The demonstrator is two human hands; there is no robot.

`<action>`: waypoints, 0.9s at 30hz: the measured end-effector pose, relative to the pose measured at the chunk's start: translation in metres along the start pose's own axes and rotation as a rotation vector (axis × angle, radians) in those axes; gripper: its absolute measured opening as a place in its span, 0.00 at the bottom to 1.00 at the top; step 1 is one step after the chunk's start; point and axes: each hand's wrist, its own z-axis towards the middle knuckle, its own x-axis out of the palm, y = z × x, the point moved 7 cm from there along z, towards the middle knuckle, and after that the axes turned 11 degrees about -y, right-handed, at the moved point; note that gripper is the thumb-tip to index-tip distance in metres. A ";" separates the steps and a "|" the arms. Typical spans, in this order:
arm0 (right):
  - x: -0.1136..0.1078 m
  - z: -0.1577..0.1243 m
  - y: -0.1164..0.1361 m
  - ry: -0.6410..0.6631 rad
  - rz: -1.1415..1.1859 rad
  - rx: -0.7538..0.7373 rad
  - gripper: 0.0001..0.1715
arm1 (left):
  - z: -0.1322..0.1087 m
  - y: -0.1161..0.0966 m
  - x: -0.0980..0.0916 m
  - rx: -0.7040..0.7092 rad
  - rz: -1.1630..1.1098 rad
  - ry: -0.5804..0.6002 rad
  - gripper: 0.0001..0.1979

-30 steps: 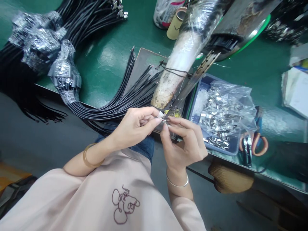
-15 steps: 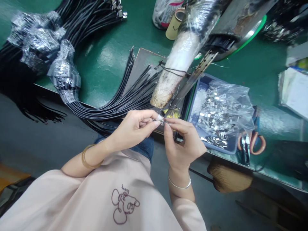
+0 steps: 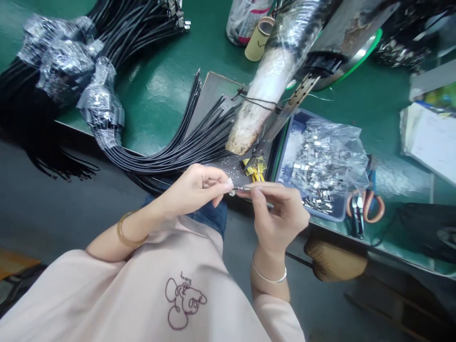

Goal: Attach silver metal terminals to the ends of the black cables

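Observation:
My left hand (image 3: 197,189) is closed in a pinch in front of the bench edge, with something white at its fingertips. What it grips is too small to make out. Opposite it, my right hand (image 3: 280,211) pinches a slim metal piece (image 3: 242,188) between thumb and forefinger. That piece points left and reaches the fingertips of my left hand. Just beyond my hands, a bundle of black cables (image 3: 167,159) fans out over a grey board (image 3: 210,90). Yellow-handled tool (image 3: 257,173) lies behind my right fingers.
Overhead hangs a plastic-wrapped duct (image 3: 258,90), low over the board. At right is a blue tray (image 3: 337,216) of small metal parts (image 3: 317,156) in a plastic bag, then orange-handled pliers (image 3: 374,209). More wrapped cable bundles (image 3: 64,71) lie left on the green bench (image 3: 153,85).
My right hand has moved slightly right and down, and my fingertips are further apart. More of the slim metal piece shows between them. The yellow-handled tool is more exposed.

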 end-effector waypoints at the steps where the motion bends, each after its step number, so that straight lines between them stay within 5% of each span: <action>1: -0.004 -0.001 0.004 -0.030 -0.068 -0.049 0.05 | 0.000 0.002 -0.002 -0.029 -0.030 -0.007 0.16; 4: -0.005 -0.002 0.024 -0.030 -0.292 -0.276 0.07 | -0.001 0.002 -0.004 -0.028 -0.055 -0.034 0.15; 8: 0.020 -0.002 0.040 0.182 -0.400 -0.485 0.05 | -0.005 0.001 -0.002 -0.017 -0.067 -0.014 0.16; 10: 0.023 0.000 0.038 0.188 -0.326 -0.441 0.02 | -0.006 0.002 -0.002 -0.016 -0.068 -0.007 0.16; 16: 0.006 0.000 0.010 -0.004 -0.160 0.003 0.08 | -0.011 0.007 -0.002 0.000 -0.079 -0.097 0.08; 23: 0.021 -0.004 0.036 0.086 -0.391 -0.303 0.02 | -0.014 0.011 -0.001 -0.005 -0.121 -0.130 0.08; 27: 0.015 0.001 0.026 0.030 -0.345 -0.092 0.07 | -0.017 0.011 -0.002 0.017 -0.089 -0.140 0.09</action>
